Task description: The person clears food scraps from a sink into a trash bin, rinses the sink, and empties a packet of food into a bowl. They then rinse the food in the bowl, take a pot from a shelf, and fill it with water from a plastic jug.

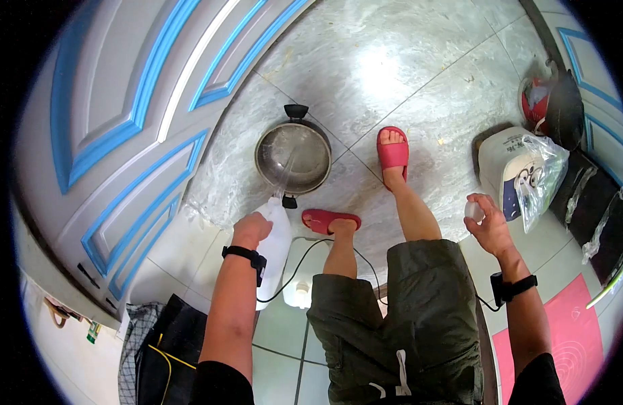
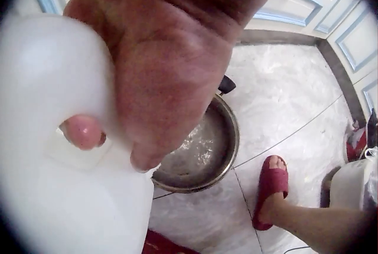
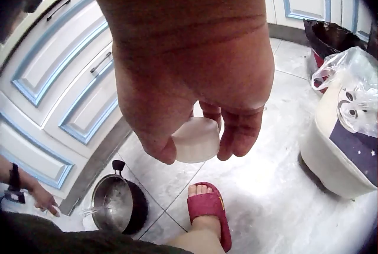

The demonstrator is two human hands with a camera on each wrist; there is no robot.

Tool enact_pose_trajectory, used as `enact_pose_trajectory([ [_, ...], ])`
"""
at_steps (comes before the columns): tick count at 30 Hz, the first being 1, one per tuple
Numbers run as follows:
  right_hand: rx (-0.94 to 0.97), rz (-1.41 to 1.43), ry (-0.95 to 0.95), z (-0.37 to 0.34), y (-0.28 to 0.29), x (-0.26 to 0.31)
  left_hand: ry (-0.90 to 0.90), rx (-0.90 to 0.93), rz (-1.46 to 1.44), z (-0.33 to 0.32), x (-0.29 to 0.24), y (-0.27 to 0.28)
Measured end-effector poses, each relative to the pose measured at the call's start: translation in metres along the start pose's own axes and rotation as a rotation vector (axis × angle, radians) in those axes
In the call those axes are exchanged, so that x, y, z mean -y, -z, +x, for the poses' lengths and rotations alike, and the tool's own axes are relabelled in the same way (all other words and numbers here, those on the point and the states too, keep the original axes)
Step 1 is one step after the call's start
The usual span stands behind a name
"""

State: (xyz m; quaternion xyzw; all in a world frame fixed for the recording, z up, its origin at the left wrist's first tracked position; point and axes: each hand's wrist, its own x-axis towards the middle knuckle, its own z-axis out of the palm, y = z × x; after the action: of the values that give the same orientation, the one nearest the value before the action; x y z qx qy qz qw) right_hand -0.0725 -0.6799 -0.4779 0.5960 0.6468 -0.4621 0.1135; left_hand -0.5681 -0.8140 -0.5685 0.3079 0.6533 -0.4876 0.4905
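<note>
My left hand grips the handle of a white plastic jug, tilted with its mouth over a metal pot. A clear stream runs from the jug into the pot, which stands on the floor with two black side handles. In the left wrist view, a fingertip shows through the opening under the jug's handle. Liquid glints in the pot's bottom. Held out to the right, my right hand pinches a white round cap between thumb and fingers.
Feet in red slippers stand beside the pot. A second white jug is on the floor near the legs. White cabinets with blue trim border the left. A pale bin-like container under clear plastic and a pink mat lie right.
</note>
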Motion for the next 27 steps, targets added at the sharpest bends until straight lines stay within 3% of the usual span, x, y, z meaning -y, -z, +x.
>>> enact_pose_trajectory([
  [3, 0.015, -0.027, 0.01, 0.002, 0.001, 0.007, -0.012, 0.009, -0.036, 0.001, 0.001, -0.001],
  [8, -0.051, -0.192, 0.169, 0.007, -0.003, 0.034, -0.102, -0.133, -0.017, 0.003, 0.023, -0.021],
  [11, -0.013, -0.15, 0.132, 0.014, -0.008, 0.06, -0.105, -0.207, -0.052, -0.002, 0.04, -0.039],
  [14, 0.014, -0.215, 0.242, 0.026, -0.019, 0.09, -0.129, -0.27, -0.113, -0.015, 0.054, -0.056],
  [18, 0.244, -0.386, 0.293, 0.04, -0.043, 0.157, -0.154, -0.305, -0.276, -0.043, 0.075, -0.073],
  [23, 0.379, -0.468, 0.677, 0.046, -0.119, 0.245, -0.249, -0.443, -0.405, -0.07, 0.113, -0.118],
  [25, 0.539, -0.474, 0.659, 0.033, -0.147, 0.299, -0.272, -0.471, -0.436, -0.085, 0.127, -0.134],
  [27, 0.492, -0.432, 0.892, 0.028, -0.193, 0.316, -0.282, -0.478, -0.488, -0.102, 0.137, -0.144],
])
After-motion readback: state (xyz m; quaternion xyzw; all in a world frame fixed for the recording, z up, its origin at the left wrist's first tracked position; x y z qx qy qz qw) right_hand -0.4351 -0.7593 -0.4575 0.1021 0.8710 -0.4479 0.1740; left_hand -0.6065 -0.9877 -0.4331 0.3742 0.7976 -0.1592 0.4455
